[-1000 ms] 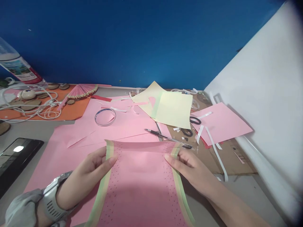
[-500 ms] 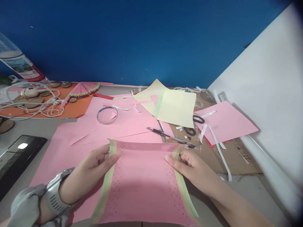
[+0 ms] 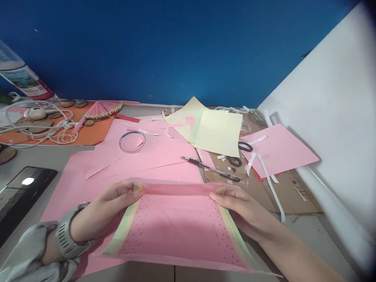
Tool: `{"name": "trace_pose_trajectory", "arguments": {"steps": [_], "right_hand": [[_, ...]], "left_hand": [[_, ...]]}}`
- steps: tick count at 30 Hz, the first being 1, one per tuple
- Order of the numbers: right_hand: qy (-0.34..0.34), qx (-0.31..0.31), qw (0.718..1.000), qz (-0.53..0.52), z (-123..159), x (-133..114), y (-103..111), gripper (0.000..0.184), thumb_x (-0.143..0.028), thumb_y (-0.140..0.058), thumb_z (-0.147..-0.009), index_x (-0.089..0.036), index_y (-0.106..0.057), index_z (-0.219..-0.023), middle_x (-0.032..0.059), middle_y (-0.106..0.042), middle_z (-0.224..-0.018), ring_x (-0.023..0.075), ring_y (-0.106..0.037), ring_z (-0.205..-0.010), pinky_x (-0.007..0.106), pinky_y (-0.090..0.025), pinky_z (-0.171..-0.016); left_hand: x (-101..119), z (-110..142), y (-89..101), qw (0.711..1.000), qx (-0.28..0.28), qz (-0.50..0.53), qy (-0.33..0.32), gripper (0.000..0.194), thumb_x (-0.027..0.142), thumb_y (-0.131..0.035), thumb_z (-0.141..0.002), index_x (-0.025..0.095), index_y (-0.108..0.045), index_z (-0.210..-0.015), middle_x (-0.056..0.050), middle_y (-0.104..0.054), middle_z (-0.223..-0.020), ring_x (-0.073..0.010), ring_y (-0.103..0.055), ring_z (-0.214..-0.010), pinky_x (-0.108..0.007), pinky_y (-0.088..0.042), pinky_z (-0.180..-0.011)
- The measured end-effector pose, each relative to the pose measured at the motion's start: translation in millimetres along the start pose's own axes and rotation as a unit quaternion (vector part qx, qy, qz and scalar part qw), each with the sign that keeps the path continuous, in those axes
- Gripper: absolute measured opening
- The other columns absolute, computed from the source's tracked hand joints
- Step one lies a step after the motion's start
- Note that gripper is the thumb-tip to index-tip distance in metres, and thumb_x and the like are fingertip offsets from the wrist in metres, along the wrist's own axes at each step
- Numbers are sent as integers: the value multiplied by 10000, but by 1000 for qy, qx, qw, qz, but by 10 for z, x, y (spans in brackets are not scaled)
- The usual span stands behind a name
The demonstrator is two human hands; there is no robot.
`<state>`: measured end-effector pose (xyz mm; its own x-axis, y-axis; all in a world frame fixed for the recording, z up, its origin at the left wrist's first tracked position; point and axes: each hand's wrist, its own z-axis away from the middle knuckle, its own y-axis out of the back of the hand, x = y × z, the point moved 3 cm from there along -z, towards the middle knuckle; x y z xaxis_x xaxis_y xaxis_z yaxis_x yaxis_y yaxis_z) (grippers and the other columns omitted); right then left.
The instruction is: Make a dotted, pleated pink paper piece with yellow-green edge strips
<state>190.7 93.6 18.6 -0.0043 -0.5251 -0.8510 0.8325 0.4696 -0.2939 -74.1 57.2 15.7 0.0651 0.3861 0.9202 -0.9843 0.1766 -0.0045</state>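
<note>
A pink sheet of paper [image 3: 176, 223] with yellow and green side borders and small dark seed-like marks spans the space between my hands. My left hand [image 3: 117, 201] pinches its far left corner, thumb on top. At the far right corner, my right hand [image 3: 237, 203] grips it the same way. The fingers under the paper are partly hidden. The sheet's far edge bends upward, and its near edge hangs over the table's front edge. Beyond it lie a black pen [image 3: 211, 169] and a roll of clear tape [image 3: 132, 141].
Large pink sheets [image 3: 67, 184] cover the table's middle. Behind are pale yellow paper [image 3: 220, 133], scissors [image 3: 235, 161] and paper strips [image 3: 272, 188] on cardboard. To the left are a phone [image 3: 26, 196], a folded pink fan [image 3: 102, 109], white cables [image 3: 61, 129] and a bottle [image 3: 26, 82].
Both hands have tilted the pink sheet; its far edge has dropped slightly and its near edge has come up into view. The grip stays at the same corners.
</note>
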Motion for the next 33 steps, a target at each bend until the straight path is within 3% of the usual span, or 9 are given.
{"name": "trace_pose_trajectory", "arguments": {"steps": [3, 7, 11, 14, 17, 20, 24, 28, 33], "right_hand": [[8, -28, 1000, 6, 9, -10, -3, 141, -315, -560, -878, -262, -685, -913, 7, -656, -804, 189, -616, -892, 356, -462, -870], [47, -35, 994, 94, 12, -29, -11, 304, -366, -543, -874, -248, -609, -1146, 48, -646, -1022, 222, -586, -996, 399, -436, -917], [-13, 107, 955, 276, 8, 2, 39, 343, -519, -535, -836, -203, -661, -881, 4, -598, -749, 208, -572, -778, 353, -466, -736], [-34, 177, 930, 321, 22, -7, 32, 417, -602, -519, -803, -205, -637, -757, -10, -564, -688, 199, -543, -707, 339, -446, -676], [-36, 223, 933, 281, 50, -23, 22, 421, -627, -533, -774, -227, -667, -772, 27, -659, -843, 269, -587, -893, 399, -448, -812], [-55, 279, 933, 220, 76, -4, 74, 446, -648, -571, -736, -259, -698, -913, 45, -673, -1089, 318, -539, -1121, 458, -379, -976], [-47, 207, 954, 213, 18, 46, 129, 449, -623, -558, -780, -253, -686, -999, 50, -656, -1150, 312, -524, -1160, 465, -368, -1007], [23, 100, 973, 206, -37, 19, 74, 388, -520, -510, -869, -234, -655, -1089, 52, -666, -1085, 275, -559, -1109, 420, -411, -969], [52, 158, 945, 282, 34, -72, 52, 448, -502, -471, -893, -265, -522, -1270, 32, -659, -887, 250, -625, -908, 410, -502, -808]], "left_hand": [[49, 10, -16, 1000, 2, 0, -6, 225, 454, -636, -782, 236, -659, -730, 6, -582, -691, -149, -523, -656, -263, -486, -622], [38, 24, -11, 999, -4, -38, -17, 209, 433, -573, -843, 240, -655, -839, -18, -603, -776, -183, -559, -798, -290, -488, -729], [30, 11, -19, 993, -8, -106, -44, 207, 405, -507, -887, 230, -597, -825, 7, -533, -720, -143, -494, -702, -248, -464, -676], [49, 1, -12, 988, 33, -138, -56, 272, 438, -486, -881, 218, -537, -730, 26, -451, -647, -128, -404, -608, -223, -421, -570], [66, 1, 0, 982, 63, -164, -70, 301, 454, -474, -880, 213, -513, -703, 27, -419, -655, -130, -376, -613, -222, -403, -560], [51, -5, 0, 981, 49, -175, -67, 317, 461, -447, -892, 207, -518, -715, 29, -421, -668, -129, -382, -624, -226, -400, -585], [28, -21, 1, 986, 33, -152, -52, 319, 461, -434, -901, 212, -553, -740, 18, -501, -721, -146, -444, -704, -240, -423, -692], [40, -23, 6, 995, 34, -76, -51, 279, 461, -448, -898, 241, -615, -857, -12, -588, -853, -186, -513, -864, -271, -431, -829], [58, 19, -89, 994, -91, -40, -40, 226, 423, -554, -855, 205, -604, -885, 10, -558, -744, -136, -501, -668, -255, -458, -690]]}}
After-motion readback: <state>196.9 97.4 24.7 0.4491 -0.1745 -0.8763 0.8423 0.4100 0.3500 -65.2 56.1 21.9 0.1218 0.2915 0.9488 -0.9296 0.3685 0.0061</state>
